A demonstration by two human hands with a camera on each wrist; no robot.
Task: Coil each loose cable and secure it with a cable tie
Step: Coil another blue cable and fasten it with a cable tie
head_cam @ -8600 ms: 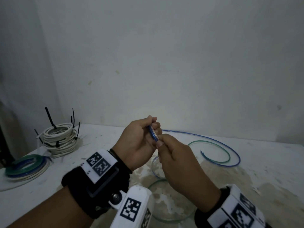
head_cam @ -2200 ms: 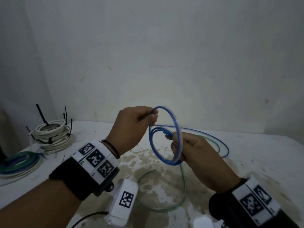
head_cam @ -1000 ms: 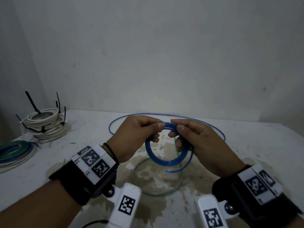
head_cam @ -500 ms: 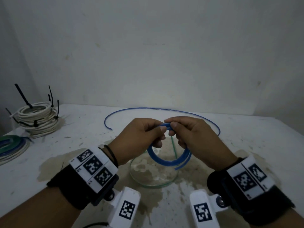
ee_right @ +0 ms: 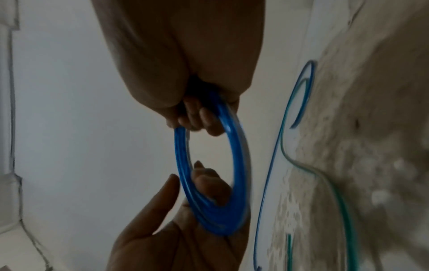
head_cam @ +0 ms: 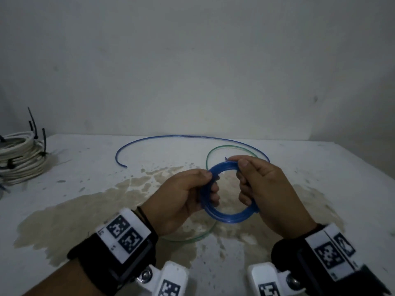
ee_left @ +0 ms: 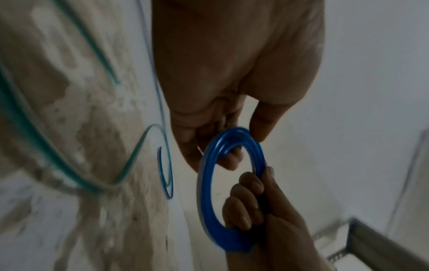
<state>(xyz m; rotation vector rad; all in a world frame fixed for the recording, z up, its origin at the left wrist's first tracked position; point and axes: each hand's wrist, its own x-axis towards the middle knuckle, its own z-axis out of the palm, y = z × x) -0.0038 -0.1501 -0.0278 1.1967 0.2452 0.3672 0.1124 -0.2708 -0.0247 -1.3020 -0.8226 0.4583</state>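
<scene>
A blue cable is wound into a small coil (head_cam: 230, 218) held upright above the table between both hands. My left hand (head_cam: 192, 189) grips the coil's left side, thumb on top and fingers curled through the ring. My right hand (head_cam: 260, 184) grips the right side the same way. In the left wrist view the blue coil (ee_left: 202, 183) stands edge-on between the left fingers (ee_left: 232, 159) and the right hand (ee_left: 267, 210). The coil (ee_right: 239, 155) also shows in the right wrist view. A loose blue tail (head_cam: 171, 136) curves over the table behind. A green cable (head_cam: 226, 147) lies loose under the hands.
Tied white cable coils (head_cam: 19, 154) with black cable ties (head_cam: 34, 124) sticking up sit at the far left. The white table (head_cam: 85, 189) carries a large brownish stain. A bare wall closes the back.
Both hands pinched the top of the coil half a second ago; now they have slid apart to its left and right sides. The coil looks tighter, with more turns.
</scene>
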